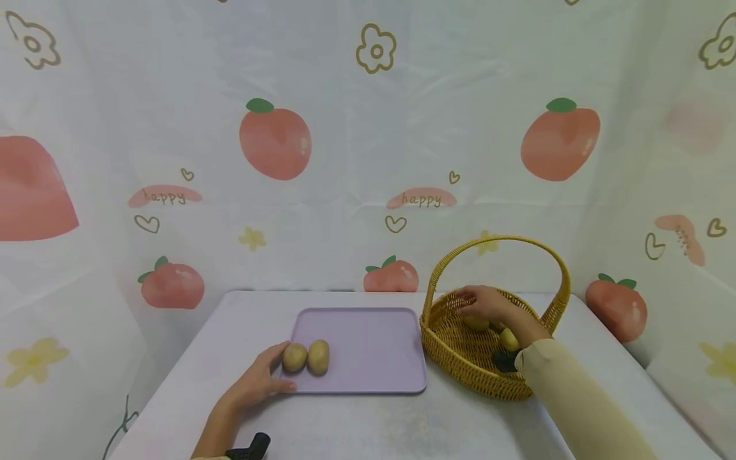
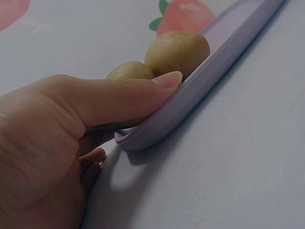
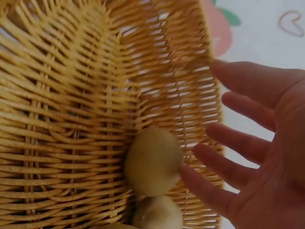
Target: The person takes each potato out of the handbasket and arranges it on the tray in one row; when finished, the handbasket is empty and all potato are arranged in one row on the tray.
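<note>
My left hand (image 1: pixel 257 378) grips the near left corner of a lilac tray (image 1: pixel 374 351), the thumb over its rim and other fingers low outside it in the left wrist view. Two potatoes lie side by side on the tray next to that hand: a rounder potato (image 1: pixel 294 358) and a longer potato (image 1: pixel 319 357). My right hand (image 1: pixel 489 303) is over a wicker basket (image 1: pixel 460 364), its fingers spread and holding nothing. Below those fingers, a potato (image 3: pixel 153 161) lies in the basket against the woven wall, with a paler potato (image 3: pixel 158 213) beside it.
The basket's tall arched handle (image 1: pixel 500 237) rises around the right forearm. A white-covered table (image 1: pixel 356 428) carries tray and basket, which stand close together. Behind it hangs a white curtain (image 1: pixel 345 243) printed with fruit. A thin dark cord (image 1: pixel 122 421) shows at the lower left.
</note>
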A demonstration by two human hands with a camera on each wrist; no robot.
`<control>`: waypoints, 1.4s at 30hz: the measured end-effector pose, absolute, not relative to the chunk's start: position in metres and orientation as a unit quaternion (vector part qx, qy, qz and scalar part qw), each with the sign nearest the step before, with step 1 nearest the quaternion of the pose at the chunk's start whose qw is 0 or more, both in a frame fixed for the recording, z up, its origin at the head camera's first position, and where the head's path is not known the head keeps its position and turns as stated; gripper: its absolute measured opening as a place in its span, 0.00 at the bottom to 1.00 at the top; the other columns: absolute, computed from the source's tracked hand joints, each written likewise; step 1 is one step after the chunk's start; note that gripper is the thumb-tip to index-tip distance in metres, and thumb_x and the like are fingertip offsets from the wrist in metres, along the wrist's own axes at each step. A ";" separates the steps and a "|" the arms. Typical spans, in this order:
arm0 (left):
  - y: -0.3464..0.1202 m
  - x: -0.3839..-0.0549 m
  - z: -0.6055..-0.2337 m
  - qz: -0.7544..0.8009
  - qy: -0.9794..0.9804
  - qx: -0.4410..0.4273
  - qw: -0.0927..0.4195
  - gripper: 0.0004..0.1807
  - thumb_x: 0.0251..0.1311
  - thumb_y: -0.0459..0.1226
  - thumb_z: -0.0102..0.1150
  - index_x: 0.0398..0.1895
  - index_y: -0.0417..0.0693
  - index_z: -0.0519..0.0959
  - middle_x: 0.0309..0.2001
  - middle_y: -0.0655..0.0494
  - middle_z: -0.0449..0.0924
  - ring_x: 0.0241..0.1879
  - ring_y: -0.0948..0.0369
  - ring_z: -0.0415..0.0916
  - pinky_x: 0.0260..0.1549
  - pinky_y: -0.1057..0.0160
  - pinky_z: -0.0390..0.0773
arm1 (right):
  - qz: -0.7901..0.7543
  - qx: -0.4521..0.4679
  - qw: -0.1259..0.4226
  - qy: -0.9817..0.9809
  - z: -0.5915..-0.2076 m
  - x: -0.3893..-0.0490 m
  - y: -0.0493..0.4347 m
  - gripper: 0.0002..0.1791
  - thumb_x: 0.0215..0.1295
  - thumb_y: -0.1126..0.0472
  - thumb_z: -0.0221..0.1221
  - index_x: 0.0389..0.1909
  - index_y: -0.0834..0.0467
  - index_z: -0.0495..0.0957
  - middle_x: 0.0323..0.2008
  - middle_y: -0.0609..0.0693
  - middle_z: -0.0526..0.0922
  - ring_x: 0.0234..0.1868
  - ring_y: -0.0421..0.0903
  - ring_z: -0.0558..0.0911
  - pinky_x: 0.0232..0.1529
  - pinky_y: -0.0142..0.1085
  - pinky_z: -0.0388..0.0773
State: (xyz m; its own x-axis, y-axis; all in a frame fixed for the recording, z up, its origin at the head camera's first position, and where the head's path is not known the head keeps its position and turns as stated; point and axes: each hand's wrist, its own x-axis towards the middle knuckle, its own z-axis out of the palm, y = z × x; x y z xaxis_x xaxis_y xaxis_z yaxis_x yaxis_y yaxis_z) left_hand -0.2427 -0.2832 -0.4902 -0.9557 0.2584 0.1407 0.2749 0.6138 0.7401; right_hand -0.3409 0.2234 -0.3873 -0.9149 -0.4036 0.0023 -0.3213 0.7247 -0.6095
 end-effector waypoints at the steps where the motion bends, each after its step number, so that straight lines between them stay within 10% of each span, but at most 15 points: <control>1: -0.283 -0.243 -0.490 -0.415 -0.898 -0.148 0.009 0.54 0.42 0.41 0.77 0.69 0.27 0.58 0.68 0.26 0.57 0.68 0.31 0.50 0.66 0.34 0.47 | -0.302 -0.196 0.064 0.931 -0.389 -0.343 0.224 0.26 0.65 0.61 0.63 0.60 0.69 0.72 0.58 0.70 0.73 0.58 0.67 0.73 0.54 0.57 0.74; 13: -0.280 -0.242 -0.486 -0.412 -0.897 -0.158 0.011 0.53 0.42 0.41 0.77 0.69 0.27 0.59 0.67 0.27 0.58 0.68 0.31 0.50 0.65 0.34 0.49 | -0.230 -0.184 0.120 0.948 -0.417 -0.354 0.228 0.24 0.59 0.67 0.58 0.59 0.63 0.76 0.55 0.63 0.77 0.43 0.54 0.74 0.35 0.41 0.71; 21: -0.278 -0.243 -0.488 -0.418 -0.893 -0.165 0.014 0.53 0.42 0.41 0.77 0.68 0.25 0.58 0.67 0.26 0.58 0.67 0.31 0.51 0.65 0.34 0.49 | -0.193 -0.227 0.080 0.951 -0.424 -0.353 0.237 0.16 0.56 0.69 0.57 0.47 0.62 0.83 0.45 0.58 0.82 0.43 0.55 0.77 0.42 0.47 0.76; 32: -0.281 -0.241 -0.486 -0.434 -0.888 -0.151 0.006 0.53 0.42 0.38 0.77 0.69 0.26 0.58 0.68 0.27 0.57 0.68 0.32 0.50 0.66 0.35 0.49 | -0.319 -0.193 0.104 0.922 -0.407 -0.348 0.236 0.27 0.49 0.74 0.62 0.54 0.61 0.77 0.54 0.65 0.74 0.24 0.46 0.68 0.23 0.36 0.66; 42: -0.281 -0.241 -0.486 -0.427 -0.894 -0.134 -0.005 0.55 0.42 0.42 0.77 0.70 0.27 0.57 0.69 0.27 0.55 0.69 0.32 0.49 0.67 0.36 0.47 | -0.341 -0.234 0.066 0.908 -0.395 -0.335 0.234 0.33 0.48 0.75 0.65 0.60 0.63 0.73 0.61 0.67 0.70 0.42 0.53 0.74 0.35 0.40 0.72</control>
State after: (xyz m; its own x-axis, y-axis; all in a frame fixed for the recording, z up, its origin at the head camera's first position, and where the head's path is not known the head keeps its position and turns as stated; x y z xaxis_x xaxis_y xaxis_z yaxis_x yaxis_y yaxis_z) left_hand -0.2407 -0.2811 -0.4862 -0.9641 0.2434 0.1060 0.2355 0.5998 0.7647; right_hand -0.3349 0.2345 -0.3952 -0.8819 -0.4698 0.0398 -0.3798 0.6578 -0.6504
